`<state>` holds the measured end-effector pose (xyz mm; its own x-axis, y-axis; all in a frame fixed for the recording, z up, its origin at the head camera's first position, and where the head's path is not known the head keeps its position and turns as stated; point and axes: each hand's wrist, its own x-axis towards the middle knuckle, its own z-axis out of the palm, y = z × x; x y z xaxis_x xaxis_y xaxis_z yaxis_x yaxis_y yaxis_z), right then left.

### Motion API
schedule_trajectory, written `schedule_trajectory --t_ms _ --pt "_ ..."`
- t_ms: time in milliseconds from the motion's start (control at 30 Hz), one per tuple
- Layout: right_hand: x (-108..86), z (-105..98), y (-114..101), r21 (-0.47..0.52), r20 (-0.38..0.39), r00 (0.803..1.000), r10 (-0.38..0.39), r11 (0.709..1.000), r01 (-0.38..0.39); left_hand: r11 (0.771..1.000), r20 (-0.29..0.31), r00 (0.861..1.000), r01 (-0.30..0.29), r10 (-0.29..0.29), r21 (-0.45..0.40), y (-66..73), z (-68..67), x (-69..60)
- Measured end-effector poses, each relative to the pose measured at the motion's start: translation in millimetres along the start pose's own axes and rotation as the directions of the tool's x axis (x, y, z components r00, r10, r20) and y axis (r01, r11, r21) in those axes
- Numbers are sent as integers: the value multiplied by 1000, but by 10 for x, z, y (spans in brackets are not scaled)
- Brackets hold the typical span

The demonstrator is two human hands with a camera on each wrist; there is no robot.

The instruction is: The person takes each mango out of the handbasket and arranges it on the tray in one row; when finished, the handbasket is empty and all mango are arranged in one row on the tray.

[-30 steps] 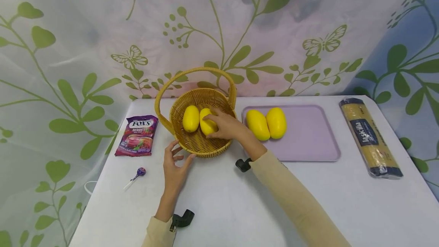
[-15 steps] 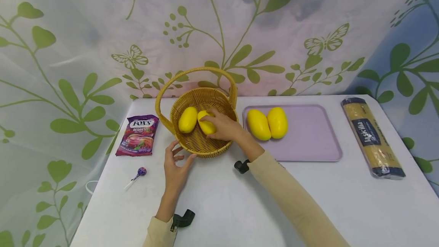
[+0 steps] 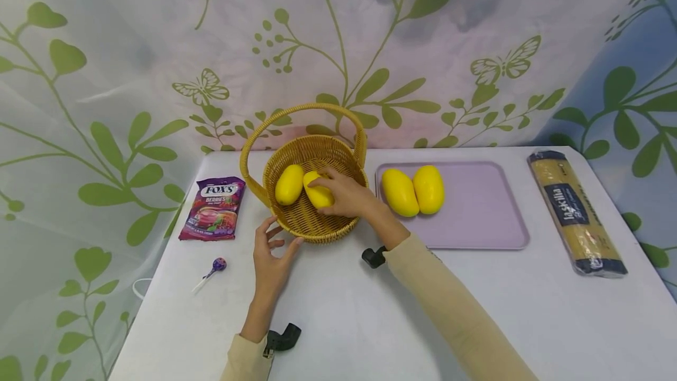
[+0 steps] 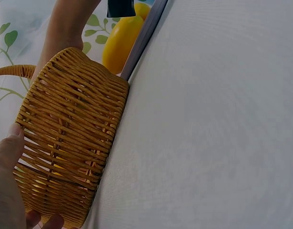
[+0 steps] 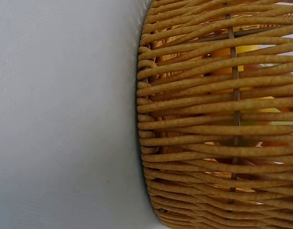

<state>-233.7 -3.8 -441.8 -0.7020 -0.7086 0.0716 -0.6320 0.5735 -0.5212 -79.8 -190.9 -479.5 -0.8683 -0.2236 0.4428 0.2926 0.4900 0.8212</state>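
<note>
In the head view my right hand (image 3: 349,194) reaches over the rim of a wicker basket (image 3: 317,235) and grips a yellow mango (image 3: 320,196) inside it. A second mango (image 3: 290,184) lies to its left on the basket floor. My left hand (image 3: 272,263) is at the basket's front left, fingers loosely bent and thumb spread, touching the outer wall. The left wrist view has the left thumb (image 4: 9,150) against the woven side (image 4: 70,124). In the right wrist view the basket weave (image 5: 194,129) mostly hides the yellow fruit behind it.
A lilac tray (image 3: 476,210) with two mangoes (image 3: 400,194) stands right of the basket. Farther right lies a pasta packet (image 3: 576,213). On the left are a Fox's candy bag (image 3: 214,209) and a lollipop (image 3: 218,264). The basket's tall handle (image 3: 304,108) arches above it.
Inside the basket, the left mango has shifted left and tilted, and the gripped mango has turned and moved slightly left with my right hand. My left hand has stayed put.
</note>
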Motion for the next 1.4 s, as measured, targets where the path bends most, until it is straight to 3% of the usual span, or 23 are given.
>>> schedule_trajectory --t_ms 500,867,1167,1400 --pt "-44 -1 0 43 -87 996 -18 999 22 1000 4 1000 -7 7 -12 -13 2 -12" --pt "-116 -107 -40 34 -178 979 -98 994 105 1000 6 1000 -12 12 0 -1 -1 -7" --pt "-281 -289 -91 33 -215 971 -102 993 112 1000 1 1000 -10 10 3 4 -5 -15" --pt "-531 -491 -123 17 -270 956 -113 992 122 1000 8 1000 -11 11 0 13 -9 -10"
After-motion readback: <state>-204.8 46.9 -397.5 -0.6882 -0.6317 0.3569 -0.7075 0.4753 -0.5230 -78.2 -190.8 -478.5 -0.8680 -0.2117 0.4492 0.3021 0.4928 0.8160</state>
